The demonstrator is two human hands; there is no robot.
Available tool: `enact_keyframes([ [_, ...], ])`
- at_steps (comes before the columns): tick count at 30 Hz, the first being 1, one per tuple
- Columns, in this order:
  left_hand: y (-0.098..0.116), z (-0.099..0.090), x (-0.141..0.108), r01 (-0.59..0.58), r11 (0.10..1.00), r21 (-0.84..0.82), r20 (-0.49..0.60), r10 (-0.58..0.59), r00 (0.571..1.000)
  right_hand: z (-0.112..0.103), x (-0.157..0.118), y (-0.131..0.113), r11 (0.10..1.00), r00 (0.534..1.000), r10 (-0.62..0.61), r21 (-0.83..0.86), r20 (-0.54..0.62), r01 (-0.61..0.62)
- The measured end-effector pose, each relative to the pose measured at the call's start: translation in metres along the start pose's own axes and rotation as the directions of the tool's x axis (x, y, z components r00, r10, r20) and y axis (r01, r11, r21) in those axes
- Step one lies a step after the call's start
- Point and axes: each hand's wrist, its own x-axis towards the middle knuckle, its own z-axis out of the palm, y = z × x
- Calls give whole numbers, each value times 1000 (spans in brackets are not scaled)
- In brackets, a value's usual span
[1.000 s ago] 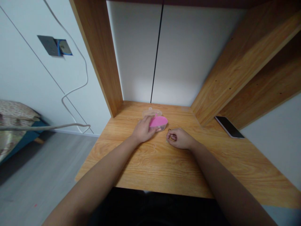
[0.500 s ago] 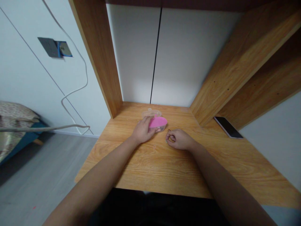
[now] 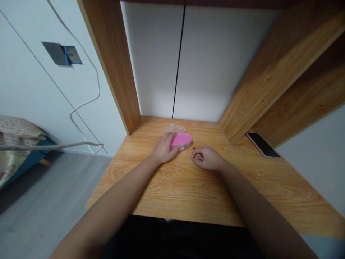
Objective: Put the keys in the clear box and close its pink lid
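Observation:
My left hand (image 3: 162,149) is closed around the left end of a small clear plastic box (image 3: 185,147) with a flat pink oval top (image 3: 182,139). Behind the box, its clear lid (image 3: 172,128) lies back on the desk. Just to the right, my right hand (image 3: 207,158) rests on the desk with thumb and fingertips pinched together. A small pale bit shows under those fingertips, too small to name. Beside the fingers lies a small dark ring (image 3: 194,148), and nearer to me a faint pinkish loop (image 3: 177,167) lies on the wood.
The wooden desk (image 3: 172,194) is bounded by a wooden side panel (image 3: 107,61) at left and a slanted wooden beam (image 3: 258,86) at right. A phone (image 3: 262,145) lies at the right. A white cable (image 3: 98,82) hangs along the left wall.
My right hand has shifted very slightly to the right, its fingers still pinched. The left hand and the box look the same.

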Motion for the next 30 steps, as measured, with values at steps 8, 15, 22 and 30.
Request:
enact_keyframes([
  [8, 2, -1, 0, 9, 1000, 0, 7, -9, 1000, -3, 2, -9, 999, 998, 21, -36, 52, -19],
  [15, 1, -1, 1, -8, 1000, -15, 0, 8, 1000, 3, 2, -11, 997, 1000, -22, -71, -23, 20],
  [22, 1, -1, 1, -17, 1000, -21, 4, 17, 1000, 7, 4, -7, 997, 941, -44, -72, -335, 20],
  [30, 6, -2, 0, -82, 997, -10, 33, 83, 996, 9, 6, -8, 995, 828, -16, -89, -561, -41],
])
